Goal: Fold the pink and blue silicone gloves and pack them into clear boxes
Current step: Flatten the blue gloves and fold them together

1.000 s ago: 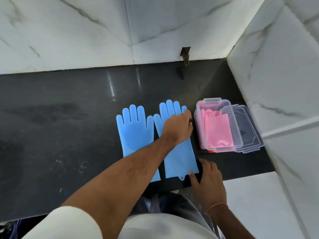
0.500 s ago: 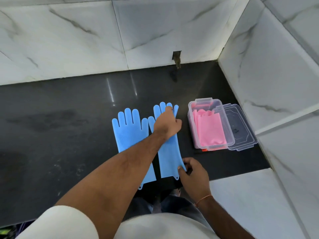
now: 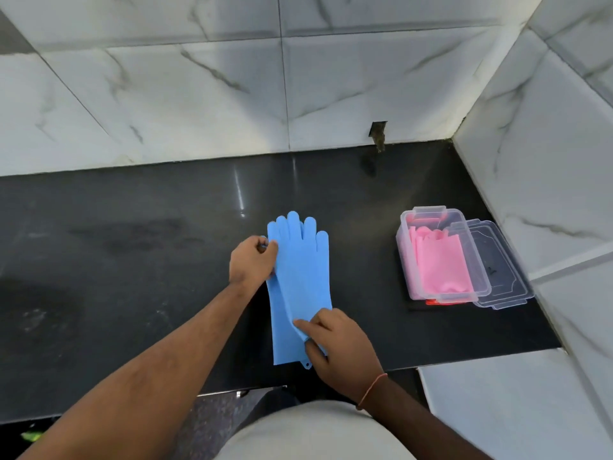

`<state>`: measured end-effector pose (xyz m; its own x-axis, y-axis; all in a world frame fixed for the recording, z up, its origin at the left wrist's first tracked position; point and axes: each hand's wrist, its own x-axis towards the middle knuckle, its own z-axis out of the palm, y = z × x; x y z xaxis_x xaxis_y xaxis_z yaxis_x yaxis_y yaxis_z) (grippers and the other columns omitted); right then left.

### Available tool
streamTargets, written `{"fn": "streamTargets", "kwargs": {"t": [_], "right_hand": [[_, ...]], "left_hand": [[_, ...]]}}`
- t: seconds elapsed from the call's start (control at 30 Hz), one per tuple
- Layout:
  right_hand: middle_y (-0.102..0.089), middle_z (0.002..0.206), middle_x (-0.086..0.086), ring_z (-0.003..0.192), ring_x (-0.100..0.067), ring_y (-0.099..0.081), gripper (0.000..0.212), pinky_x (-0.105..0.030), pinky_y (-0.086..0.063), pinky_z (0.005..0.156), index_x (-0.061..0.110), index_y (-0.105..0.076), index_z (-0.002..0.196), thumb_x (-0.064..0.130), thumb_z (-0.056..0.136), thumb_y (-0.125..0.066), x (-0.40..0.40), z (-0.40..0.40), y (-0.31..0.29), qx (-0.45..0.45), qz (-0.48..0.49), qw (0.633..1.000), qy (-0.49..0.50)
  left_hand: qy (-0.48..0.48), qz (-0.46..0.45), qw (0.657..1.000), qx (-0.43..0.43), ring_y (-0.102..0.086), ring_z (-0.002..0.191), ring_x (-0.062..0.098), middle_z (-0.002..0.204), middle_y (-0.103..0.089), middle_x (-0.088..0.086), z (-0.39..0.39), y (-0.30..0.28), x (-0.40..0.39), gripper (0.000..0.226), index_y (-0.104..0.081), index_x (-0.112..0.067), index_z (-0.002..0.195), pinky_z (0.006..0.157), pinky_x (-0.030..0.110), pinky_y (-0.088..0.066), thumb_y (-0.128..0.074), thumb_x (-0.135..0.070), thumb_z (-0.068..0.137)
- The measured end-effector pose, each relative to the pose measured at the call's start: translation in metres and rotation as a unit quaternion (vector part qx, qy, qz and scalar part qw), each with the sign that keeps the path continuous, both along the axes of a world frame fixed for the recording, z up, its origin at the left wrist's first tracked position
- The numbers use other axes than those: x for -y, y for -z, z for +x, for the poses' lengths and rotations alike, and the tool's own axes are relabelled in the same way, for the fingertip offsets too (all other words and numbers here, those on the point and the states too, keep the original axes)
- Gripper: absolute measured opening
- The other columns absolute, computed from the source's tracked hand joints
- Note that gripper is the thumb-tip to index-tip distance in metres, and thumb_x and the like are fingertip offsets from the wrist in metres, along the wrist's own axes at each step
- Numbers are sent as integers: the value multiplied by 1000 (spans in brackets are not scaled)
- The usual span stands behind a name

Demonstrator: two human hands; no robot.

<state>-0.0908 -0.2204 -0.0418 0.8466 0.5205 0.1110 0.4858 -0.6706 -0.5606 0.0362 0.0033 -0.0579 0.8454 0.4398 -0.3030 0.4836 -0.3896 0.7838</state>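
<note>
Two blue silicone gloves (image 3: 300, 277) lie stacked one on the other on the black counter (image 3: 132, 260), fingers pointing to the wall. My left hand (image 3: 252, 260) grips the left edge of the upper glove near its thumb. My right hand (image 3: 338, 346) pinches the cuff end of the upper glove near the counter's front edge. Folded pink gloves (image 3: 438, 263) sit inside an open clear box (image 3: 406, 260) at the right.
A clear lid (image 3: 501, 270) lies beside the box on its right, against the marble side wall (image 3: 547, 161). A red item (image 3: 438, 302) shows under the box's front edge. A white ledge (image 3: 497, 403) adjoins the counter at the front right.
The two blue gloves lay side by side; now the right one lies on top of the left one. My left hand moved from the right glove's fingers to the stack's left edge.
</note>
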Motion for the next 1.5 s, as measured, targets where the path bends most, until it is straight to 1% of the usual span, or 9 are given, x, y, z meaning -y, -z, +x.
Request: {"fn": "streamTargets", "kwargs": {"t": [0.13, 0.47, 0.67, 0.87, 1.0, 1.13, 1.33, 1.4, 1.5], "right_hand": [[-61, 95, 1, 80, -23, -58, 34, -39, -49, 60, 22, -72, 125, 21, 95, -58, -13, -4, 2, 34, -56, 996, -54], [-63, 90, -3, 74, -25, -59, 33, -41, -50, 54, 15, -76, 122, 14, 90, -69, -33, -21, 8, 65, -113, 989, -74], [-62, 88, -1, 71, -24, -58, 35, -39, -49, 51, 17, -77, 120, 15, 86, -72, -37, -27, 10, 80, -139, 983, -86], [-63, 89, 0, 71, -23, -60, 37, -35, -48, 52, 19, -76, 123, 19, 86, -74, -45, -29, 16, 93, -168, 977, -93], [-64, 92, 3, 75, -21, -61, 42, -34, -48, 55, 23, -75, 125, 23, 83, -76, -46, -32, 21, 91, -195, 972, -91], [-66, 99, 4, 82, -21, -63, 46, -38, -53, 62, 25, -71, 131, 25, 85, -69, -45, -36, 24, 55, -211, 973, -80], [-66, 114, 6, 101, -17, -60, 34, -32, -56, 86, 23, -74, 124, 23, 92, -64, -32, -26, 20, -43, -111, 990, 80], [-63, 122, 5, 109, -16, -58, 30, -27, -51, 97, 22, -69, 126, 26, 96, -67, -22, -21, 22, -69, -102, 979, 165], [-60, 124, 3, 106, -15, -59, 36, -28, -50, 94, 22, -63, 128, 33, 95, -70, -10, -15, 25, -160, -96, 949, 256]], "left_hand": [[3, -16, 999, -33, -81, 66, 16, 72, -81, 1, -14, 15, -24, 16, -72, -18, 90, 77, 45, -71, -66, -31, 97], [24, -86, 995, -53, -81, 84, 18, 96, -79, 6, -12, 19, -35, 19, -65, -10, 97, 75, 39, -71, -65, -28, 100], [22, -119, 991, -50, -81, 92, 24, 96, -75, 9, -12, 21, -38, 17, -55, -13, 87, 78, 41, -72, -64, -25, 96], [23, -87, 995, -53, -81, 75, 19, 90, -80, 7, -10, 27, -41, 14, -68, -8, 97, 79, 44, -72, -66, -23, 96], [64, -25, 997, -40, -77, 55, 13, 73, -79, -2, -18, 27, -49, 14, -72, -21, 91, 65, 37, -71, -73, -32, 100], [70, -13, 996, -50, -77, 53, 10, 70, -79, -5, -33, 15, -57, 23, -71, -26, 95, 51, 24, -61, -80, -47, 97], [161, -44, 977, -136, -80, 60, 12, 72, -82, -13, -89, 3, -49, 25, -81, -22, 86, 55, 24, -64, -81, -44, 97], [171, -66, 969, -165, -81, 62, 14, 74, -83, -11, -111, 3, -41, 25, -82, -19, 88, 57, 25, -65, -79, -40, 100], [167, -85, 963, -194, -81, 62, 14, 75, -84, -10, -135, 3, -31, 26, -82, -18, 90, 57, 25, -65, -76, -39, 103]]}}
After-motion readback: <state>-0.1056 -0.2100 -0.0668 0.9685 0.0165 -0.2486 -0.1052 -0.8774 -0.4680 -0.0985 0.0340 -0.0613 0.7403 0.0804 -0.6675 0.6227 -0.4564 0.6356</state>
